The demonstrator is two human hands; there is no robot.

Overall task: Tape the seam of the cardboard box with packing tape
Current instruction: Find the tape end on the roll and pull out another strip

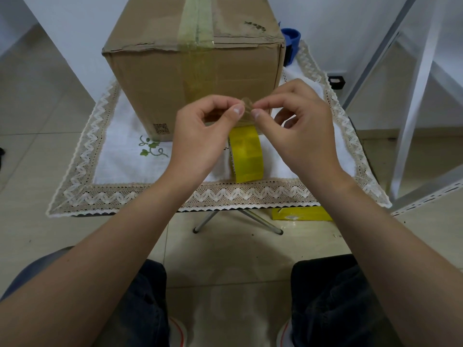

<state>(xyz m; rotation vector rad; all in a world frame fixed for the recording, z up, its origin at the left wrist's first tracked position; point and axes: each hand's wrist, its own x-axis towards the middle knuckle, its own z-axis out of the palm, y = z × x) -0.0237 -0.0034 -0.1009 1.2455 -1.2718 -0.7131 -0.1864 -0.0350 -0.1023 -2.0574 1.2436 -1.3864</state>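
Note:
A brown cardboard box (pixel 160 78) stands on a small table under a white lace-edged cloth (pixel 120 196). A yellowish tape strip (pixel 196 23) runs along its top seam and down the front face. A yellow packing tape roll (pixel 246 156) stands on edge on the cloth, in front of the box. My left hand (pixel 200 136) and my right hand (pixel 298 128) meet just above the roll. Both pinch a small crumpled piece of clear tape (pixel 248 108) between thumb and forefinger. Whether this piece joins the roll is hidden by my fingers.
A blue object (pixel 292 40) stands behind the box's right corner. A yellow flat packet (pixel 300 213) lies on the tiled floor under the table's right side. A white metal rack frame (pixel 416 96) rises at the right. My knees show at the bottom.

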